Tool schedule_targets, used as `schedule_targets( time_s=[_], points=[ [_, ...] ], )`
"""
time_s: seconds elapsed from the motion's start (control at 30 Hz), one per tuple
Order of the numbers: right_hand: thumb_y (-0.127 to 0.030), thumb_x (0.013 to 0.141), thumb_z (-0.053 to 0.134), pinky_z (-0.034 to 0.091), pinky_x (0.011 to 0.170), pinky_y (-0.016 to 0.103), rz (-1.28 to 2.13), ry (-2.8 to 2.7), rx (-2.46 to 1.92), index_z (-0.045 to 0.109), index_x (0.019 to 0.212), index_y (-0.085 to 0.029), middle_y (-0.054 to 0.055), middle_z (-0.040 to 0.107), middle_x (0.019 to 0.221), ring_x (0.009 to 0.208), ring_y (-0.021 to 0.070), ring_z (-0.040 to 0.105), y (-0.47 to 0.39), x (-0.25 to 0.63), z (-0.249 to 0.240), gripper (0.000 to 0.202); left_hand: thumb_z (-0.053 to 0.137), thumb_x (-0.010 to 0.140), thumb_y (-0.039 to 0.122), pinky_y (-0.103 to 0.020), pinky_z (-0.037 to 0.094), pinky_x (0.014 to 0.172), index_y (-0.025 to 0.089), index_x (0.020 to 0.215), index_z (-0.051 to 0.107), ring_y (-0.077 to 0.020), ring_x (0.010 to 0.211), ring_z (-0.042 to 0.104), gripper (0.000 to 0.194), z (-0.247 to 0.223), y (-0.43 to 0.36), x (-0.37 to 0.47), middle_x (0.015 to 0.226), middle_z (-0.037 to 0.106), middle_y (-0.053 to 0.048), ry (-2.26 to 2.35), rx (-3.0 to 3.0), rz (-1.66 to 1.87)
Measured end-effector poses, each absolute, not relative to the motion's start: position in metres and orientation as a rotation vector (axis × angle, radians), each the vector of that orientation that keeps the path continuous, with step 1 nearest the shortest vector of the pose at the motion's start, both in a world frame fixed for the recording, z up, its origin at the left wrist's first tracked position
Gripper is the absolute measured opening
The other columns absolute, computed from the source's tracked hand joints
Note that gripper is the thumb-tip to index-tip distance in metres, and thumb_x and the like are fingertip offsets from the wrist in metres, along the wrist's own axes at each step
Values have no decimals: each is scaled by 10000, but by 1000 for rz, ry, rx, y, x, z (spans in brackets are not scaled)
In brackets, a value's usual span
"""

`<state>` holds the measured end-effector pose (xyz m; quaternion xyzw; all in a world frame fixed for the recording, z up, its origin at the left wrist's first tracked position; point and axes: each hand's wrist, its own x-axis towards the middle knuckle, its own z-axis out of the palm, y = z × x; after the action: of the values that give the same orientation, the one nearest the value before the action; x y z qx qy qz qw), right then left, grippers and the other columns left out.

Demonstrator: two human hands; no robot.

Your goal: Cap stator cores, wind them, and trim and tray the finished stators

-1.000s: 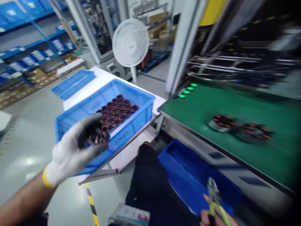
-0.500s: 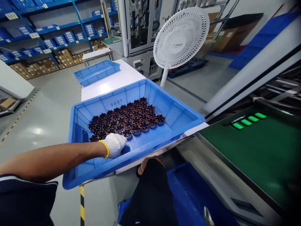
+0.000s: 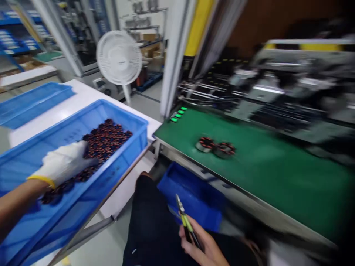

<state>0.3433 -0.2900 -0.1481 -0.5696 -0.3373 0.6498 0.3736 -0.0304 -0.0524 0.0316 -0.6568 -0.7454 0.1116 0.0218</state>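
My left hand [image 3: 65, 160], in a white glove with a yellow cuff, is over the dark motor parts with copper windings [image 3: 107, 140] in a large blue bin [image 3: 122, 168]. Its fingers are blurred, and whether they grip a part cannot be made out. Low in the view, above my lap, my bare right hand [image 3: 201, 240] is closed on pliers [image 3: 184, 218] with green and black handles, tips pointing up. Two round wound parts [image 3: 205, 144] stand side by side on the green work surface [image 3: 266, 166].
A second blue bin [image 3: 36, 101] sits on the white table [image 3: 62, 112] at the left. Behind stands a white fan [image 3: 119, 58]. A dark blue bin [image 3: 194, 195] is below the green surface's edge. Metal machinery [image 3: 266, 88] lines the right rear.
The view has swung right, bringing the green surface, the two parts and my right hand with the pliers into sight. My left hand's fingers have spread from a closed shape.
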Motion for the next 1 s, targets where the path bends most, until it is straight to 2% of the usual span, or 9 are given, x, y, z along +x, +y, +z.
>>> schedule_targets(
  time_s=[0.1,0.2,0.27,0.33,0.43,0.63,0.73,0.83,1.0],
  points=[
    [-631,831,769,517,975,396,1646,-891,-1373,505,1547,-262,84,641,1111,978,207,613,-295,347,-140,847,642,759,816,-722,570,680,219,992,693,-440,766,728,643,56,-28,37,782,665,-81,-2023,-2153,87],
    [-619,843,764,507,961,391,1600,-879,-1300,433,1582,-261,82,606,1122,964,190,583,-304,349,-136,885,760,738,682,-749,549,816,233,1183,711,-503,980,722,634,63,-14,135,1061,742,-161,-1772,-2491,13],
    [-615,865,747,504,976,392,1562,-868,-1271,433,1575,-263,91,595,1142,978,190,582,-314,350,-132,853,770,788,508,-700,526,967,202,1356,653,-495,1145,692,656,52,-6,197,1235,722,-216,-1539,-2834,-101],
    [-617,882,730,508,983,396,1520,-858,-1255,447,1566,-261,99,593,1156,980,192,588,-325,352,-128,822,846,694,397,-538,534,1067,235,1514,525,-413,1272,659,895,31,5,245,1400,673,-176,-1390,-3075,-123],
    [-625,898,706,517,973,395,1447,-838,-1251,463,1559,-257,110,597,1178,974,193,598,-342,358,-124,794,885,563,300,-438,478,1165,243,1565,453,-342,1349,624,1093,-5,22,285,1458,654,-123,-1425,-3495,-410],
    [-554,914,708,514,996,399,1342,-755,-1234,391,1608,-261,105,586,1190,992,181,601,-358,368,-127,818,795,675,363,-421,506,1146,92,1557,376,-281,1287,663,1013,-29,4,290,1429,641,-197,-1477,-3573,-854],
    [-480,959,658,502,1043,427,1327,-795,-1140,317,1643,-272,120,569,1258,1033,180,604,-352,366,-127,793,850,653,379,-444,558,1081,154,1458,511,-278,1175,707,901,-18,-42,263,1329,688,-142,-1630,-3310,-1171],
    [-400,987,606,454,1134,476,1330,-921,-1002,279,1658,-276,147,534,1373,1187,209,589,-342,362,-125,757,878,639,374,-435,595,1005,208,1262,654,-265,1074,721,682,-8,-94,232,1172,722,-69,-1520,-3100,-1188],
    [-224,990,556,409,1198,484,1365,-1071,-865,252,1668,-302,140,523,1435,1311,219,549,-329,352,-120,747,880,688,336,-324,611,902,242,1123,695,-207,1012,708,482,-6,-143,195,1127,689,-31,-1195,-3022,-1177]
  ],
)
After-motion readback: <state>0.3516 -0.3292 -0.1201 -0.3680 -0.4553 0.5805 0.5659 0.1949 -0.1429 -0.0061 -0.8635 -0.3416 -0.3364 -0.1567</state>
